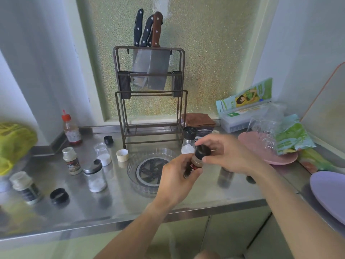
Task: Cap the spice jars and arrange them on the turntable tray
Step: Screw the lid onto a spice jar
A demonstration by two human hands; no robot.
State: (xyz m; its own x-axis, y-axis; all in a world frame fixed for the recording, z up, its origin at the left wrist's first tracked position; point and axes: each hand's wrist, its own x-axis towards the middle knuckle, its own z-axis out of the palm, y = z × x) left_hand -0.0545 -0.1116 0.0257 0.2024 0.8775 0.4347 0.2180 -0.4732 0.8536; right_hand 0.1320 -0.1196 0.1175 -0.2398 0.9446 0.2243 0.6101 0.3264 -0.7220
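My left hand [176,181] grips a brown spice jar [196,164] tilted over the right rim of the clear turntable tray [134,165]. My right hand [224,155] pinches the jar's black cap [202,151], which sits on the jar's mouth. The tray holds no jars. On the steel counter to the left stand an open jar of white powder [102,154], a steel-lidded jar [95,176], and two labelled jars without caps [71,160] [25,186]. Loose caps lie nearby: cream [122,155], small black [108,140], black ring [59,196]. A salt grinder [188,140] stands behind the tray.
A knife rack [150,94] with cleavers stands behind the tray. A red-capped sauce bottle [71,130] is at back left. A dark jar [225,177] stands under my right wrist. Pink plate [261,156] with bags and a purple plate [328,193] fill the right side.
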